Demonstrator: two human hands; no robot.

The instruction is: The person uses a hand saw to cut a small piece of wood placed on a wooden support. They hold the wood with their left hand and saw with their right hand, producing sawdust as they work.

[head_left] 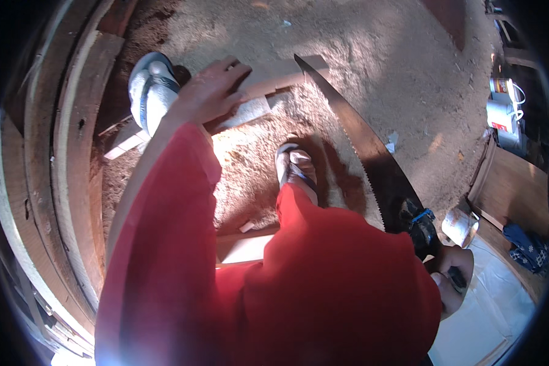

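My right hand (456,274), at the lower right, is wrapped round the dark handle of a handsaw (363,137). The long, tapering blade slants up and away to the left, its toothed edge facing left. Its tip lies over the right end of a wooden board (277,73). At the upper left, my left hand (216,85) reaches over this board with its fingers stretched out to the right; whether it presses on the wood is hard to tell. A shorter, paler wood piece (247,113) lies just below that hand.
Long timber planks (79,140) are stacked along the left. My sandalled feet (147,91) stand on sawdust-strewn ground, one beside the board, the other near the middle. On the right are white buckets (500,114), a paint-stained can (459,227), a wooden panel (518,183) and dark patterned cloth (527,249).
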